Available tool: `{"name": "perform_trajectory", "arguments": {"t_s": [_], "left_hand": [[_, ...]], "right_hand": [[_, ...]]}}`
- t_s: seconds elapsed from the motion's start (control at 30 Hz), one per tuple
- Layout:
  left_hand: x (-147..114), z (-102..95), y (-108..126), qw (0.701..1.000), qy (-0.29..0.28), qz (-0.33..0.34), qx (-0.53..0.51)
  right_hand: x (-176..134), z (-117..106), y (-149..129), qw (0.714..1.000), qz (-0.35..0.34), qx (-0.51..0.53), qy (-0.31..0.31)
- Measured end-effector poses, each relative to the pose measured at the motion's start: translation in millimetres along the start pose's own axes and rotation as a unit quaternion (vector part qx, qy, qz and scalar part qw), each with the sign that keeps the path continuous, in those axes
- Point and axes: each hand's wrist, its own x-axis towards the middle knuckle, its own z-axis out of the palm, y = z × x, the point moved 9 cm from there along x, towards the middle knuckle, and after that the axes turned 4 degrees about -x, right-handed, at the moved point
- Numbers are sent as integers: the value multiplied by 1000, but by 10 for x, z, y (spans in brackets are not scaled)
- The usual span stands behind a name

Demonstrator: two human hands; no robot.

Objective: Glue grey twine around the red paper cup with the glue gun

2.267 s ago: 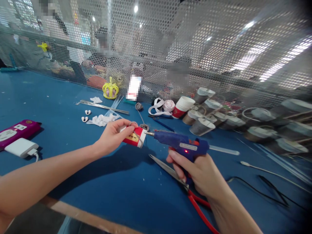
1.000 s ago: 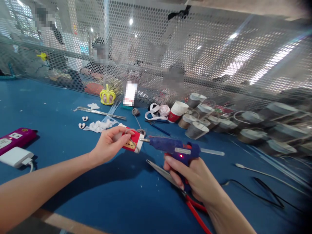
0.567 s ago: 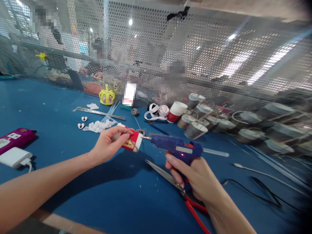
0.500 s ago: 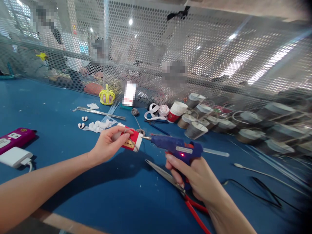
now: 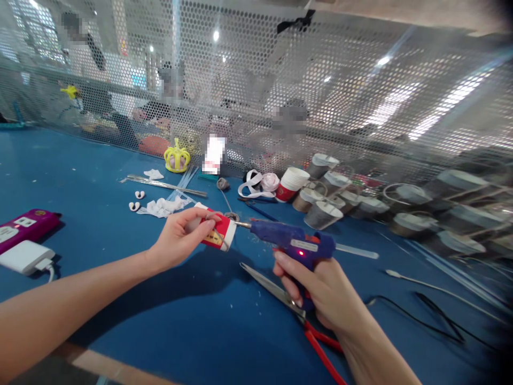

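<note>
My left hand [image 5: 182,235] pinches a red and white paper cup [image 5: 226,225], tilted on its side, with a grey cord lying across it. Closed round the handle of a blue glue gun [image 5: 276,235] is my right hand [image 5: 320,283]. The gun's metal nozzle points left at the cup's white edge, close to it or touching; I cannot tell which. A red light glows on the gun, and a clear glue stick [image 5: 356,251] sticks out of its back. Under my right hand lie scissors [image 5: 276,291] with red handles.
Several grey cord spools [image 5: 324,214] stand at the right, beside stacked paper cups [image 5: 292,184]. A yellow crown-shaped piece [image 5: 177,158] and a phone [image 5: 214,152] stand near the perforated screen [image 5: 240,80]. White lace [image 5: 164,206] lies behind my left hand. A purple power strip [image 5: 28,230] is at the left.
Almost nothing differs. Both hands keep their grips, and the glue gun's nozzle stays at the cup's edge. The whole view has shifted very slightly.
</note>
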Motion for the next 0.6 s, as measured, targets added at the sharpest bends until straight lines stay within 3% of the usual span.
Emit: {"name": "perform_trajectory", "arguments": {"t_s": [0.27, 0.43, 0.6], "left_hand": [[3, 10, -70, 997, 3, -45, -57], [2, 1, -207, 987, 19, -103, -121], [1, 7, -278, 981, 16, -116, -155]], "right_hand": [[-11, 99, 29, 999, -2, 39, -23], [-46, 104, -26, 1000, -19, 10, -17], [-74, 141, -85, 998, -42, -18, -31]]}}
